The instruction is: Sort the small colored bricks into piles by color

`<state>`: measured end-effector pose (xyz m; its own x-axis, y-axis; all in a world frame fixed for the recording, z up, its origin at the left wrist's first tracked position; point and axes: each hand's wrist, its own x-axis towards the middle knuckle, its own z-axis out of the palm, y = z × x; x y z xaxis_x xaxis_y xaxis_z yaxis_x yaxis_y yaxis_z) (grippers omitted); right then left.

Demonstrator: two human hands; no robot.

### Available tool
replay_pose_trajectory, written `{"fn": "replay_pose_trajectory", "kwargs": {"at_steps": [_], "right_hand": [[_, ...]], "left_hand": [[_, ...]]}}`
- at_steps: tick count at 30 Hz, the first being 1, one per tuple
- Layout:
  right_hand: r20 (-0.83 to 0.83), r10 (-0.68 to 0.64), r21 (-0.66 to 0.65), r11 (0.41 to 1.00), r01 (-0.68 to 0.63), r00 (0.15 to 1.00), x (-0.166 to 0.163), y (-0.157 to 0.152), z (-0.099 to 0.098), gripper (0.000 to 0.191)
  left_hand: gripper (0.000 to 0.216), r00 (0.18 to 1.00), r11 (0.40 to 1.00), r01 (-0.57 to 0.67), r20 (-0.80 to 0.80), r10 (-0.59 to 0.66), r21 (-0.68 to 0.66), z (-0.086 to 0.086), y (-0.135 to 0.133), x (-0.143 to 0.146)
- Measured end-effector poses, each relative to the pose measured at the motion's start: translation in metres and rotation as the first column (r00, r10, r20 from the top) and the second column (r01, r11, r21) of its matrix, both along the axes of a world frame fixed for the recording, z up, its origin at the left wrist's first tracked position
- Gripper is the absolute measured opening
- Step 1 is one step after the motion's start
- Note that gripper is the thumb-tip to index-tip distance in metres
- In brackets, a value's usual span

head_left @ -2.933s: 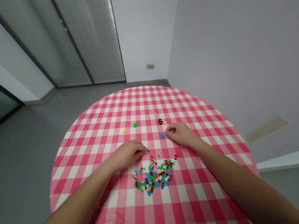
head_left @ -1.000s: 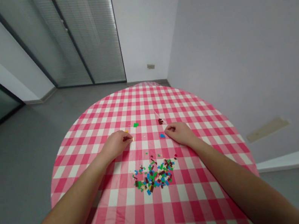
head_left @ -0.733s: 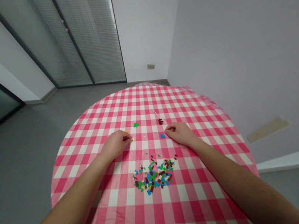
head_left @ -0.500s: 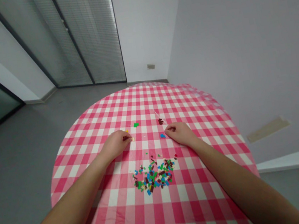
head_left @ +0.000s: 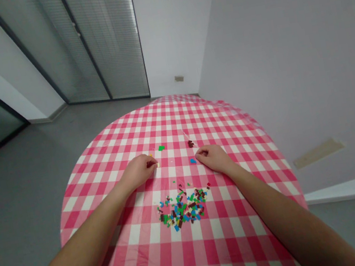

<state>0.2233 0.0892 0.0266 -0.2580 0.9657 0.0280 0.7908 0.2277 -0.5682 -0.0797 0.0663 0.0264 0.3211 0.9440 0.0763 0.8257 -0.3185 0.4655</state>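
Head view: the left hand (head_left: 139, 171) rests on the checked surface (head_left: 235, 232), fingertips pinched on a tiny dark brick (head_left: 150, 164), a pale piece (head_left: 158, 165) just beyond them. The right hand (head_left: 213, 158) lies loosely curled, holding nothing visible, touching a blue brick (head_left: 192, 161). The brick pile (head_left: 183, 207) lies nearer the body, between both hands. Grey floor, blinds behind.

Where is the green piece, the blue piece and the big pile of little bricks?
green piece (head_left: 161, 148): head view, middle of its top face.
blue piece (head_left: 192, 161): head view, its centre, just left of the right hand.
pile of little bricks (head_left: 183, 208): head view, middle of the heap.
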Motion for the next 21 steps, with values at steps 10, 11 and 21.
{"fn": "replay_pose_trajectory", "kwargs": {"at_steps": [10,11,21], "right_hand": [[-0.012,0.003,-0.009,1.000,-0.003,1.000,0.0008,-0.0002,-0.0006,0.020],[-0.013,0.003,-0.011,1.000,-0.004,1.000,0.0008,-0.0001,-0.0005,0.020],[-0.014,0.003,-0.013,1.000,-0.003,1.000,0.0005,-0.0003,0.0004,0.019]], "left_hand": [[0.024,1.000,0.999,0.030,-0.003,-0.030,0.013,-0.0021,0.0012,-0.0015],[0.025,0.999,0.999,0.037,-0.001,-0.037,0.013,-0.0025,0.0016,-0.0018],[0.028,0.997,0.997,0.071,0.039,-0.072,0.015,-0.0008,-0.0002,0.0006]]}}
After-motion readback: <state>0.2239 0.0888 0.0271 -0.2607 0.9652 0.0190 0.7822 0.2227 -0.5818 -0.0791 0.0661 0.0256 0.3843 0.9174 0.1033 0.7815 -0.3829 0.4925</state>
